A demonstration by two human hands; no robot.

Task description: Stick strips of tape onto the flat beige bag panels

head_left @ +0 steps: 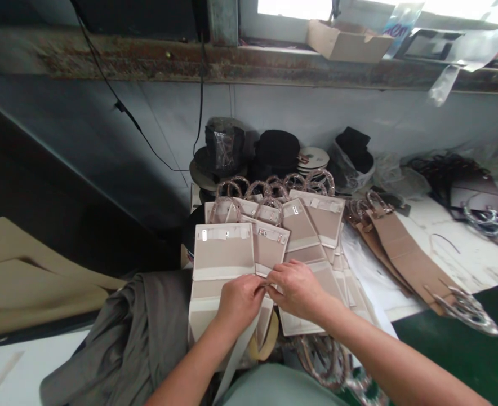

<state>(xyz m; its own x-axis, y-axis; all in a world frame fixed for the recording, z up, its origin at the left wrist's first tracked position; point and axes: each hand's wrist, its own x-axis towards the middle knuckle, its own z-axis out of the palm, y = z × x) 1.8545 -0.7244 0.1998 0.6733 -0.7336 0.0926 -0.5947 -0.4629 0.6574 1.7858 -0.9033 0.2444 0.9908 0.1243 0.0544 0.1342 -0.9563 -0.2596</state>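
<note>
My left hand (241, 301) and my right hand (297, 287) meet over a pile of beige bag panels, both with fingers pinched together. What lies between the fingertips is too small and covered to make out. A pale strip (237, 358) runs from under my left hand down toward my lap. Just below the hands, a yellowish tape roll (269, 341) is partly hidden. Left of centre lies a beige panel (223, 254) with small metal fittings along its top; another panel (270, 245) overlaps beside it. Ring-shaped wrapped handles (274, 189) stand behind the panels.
Brown panels with handles (418, 254) lie on the white table (452, 242) to the right. Black rolls (276, 148) and a white spool (313, 158) stand by the wall. Grey cloth (134, 338) is bunched at left. A cardboard box (348, 42) sits on the ledge.
</note>
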